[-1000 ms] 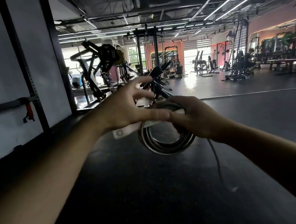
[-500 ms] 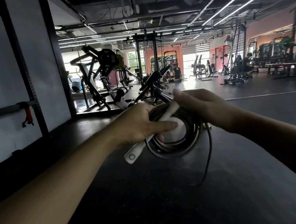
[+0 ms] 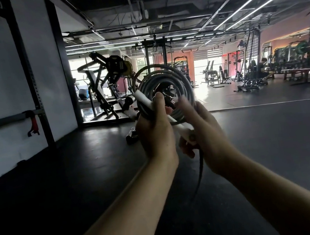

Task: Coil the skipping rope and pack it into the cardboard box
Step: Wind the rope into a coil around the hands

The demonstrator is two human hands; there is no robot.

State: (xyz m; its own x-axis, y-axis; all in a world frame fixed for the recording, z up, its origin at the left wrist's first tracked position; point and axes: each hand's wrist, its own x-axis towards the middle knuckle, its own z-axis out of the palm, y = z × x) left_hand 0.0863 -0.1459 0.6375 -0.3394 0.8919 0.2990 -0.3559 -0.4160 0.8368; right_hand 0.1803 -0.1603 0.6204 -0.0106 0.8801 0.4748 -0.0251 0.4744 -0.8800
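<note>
Above the gym floor (image 3: 80, 190), our left hand (image 3: 156, 135) clamps the upright rope coil (image 3: 163, 87); right hand (image 3: 205, 127) fingers close round the slanting white handle (image 3: 180, 127).

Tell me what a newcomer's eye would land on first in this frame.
The grey coil of rope held up at centre frame, gripped at its lower edge by the left hand, with a white handle lying across it. The right hand, blurred, works beside it, and a loose rope tail hangs below. Behind, bright windows backlight dark gym machines.
</note>
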